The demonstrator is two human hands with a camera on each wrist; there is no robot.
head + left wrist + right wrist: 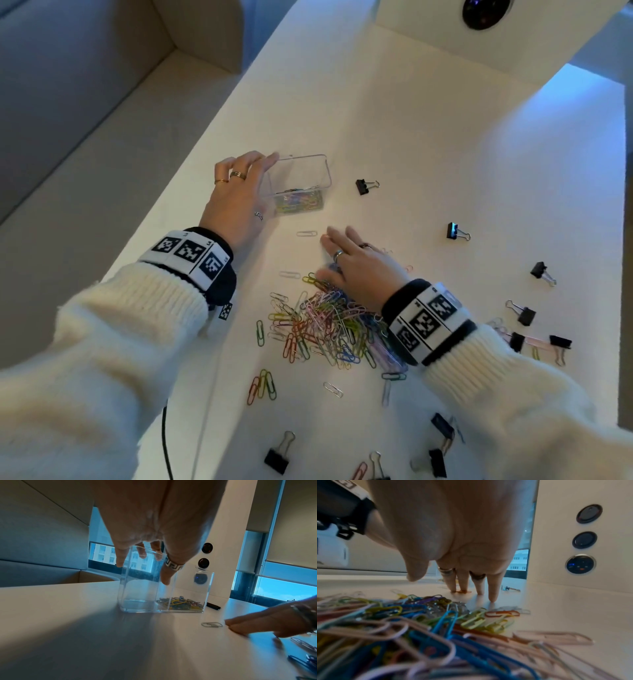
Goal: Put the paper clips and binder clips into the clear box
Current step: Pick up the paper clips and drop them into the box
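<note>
The head view is looking steeply down from above at the white table [428, 113], taking in both hands and the whole spread. The left wrist view is sitting low, just above the tabletop, looking along the left hand [150, 520] at the clear plastic box [142, 582] close ahead. The right wrist view is skimming low over the heap of coloured wire paper clips [423, 628], very near. Both wrist views are sharing the white pillar with round black buttons [556, 547].
</note>
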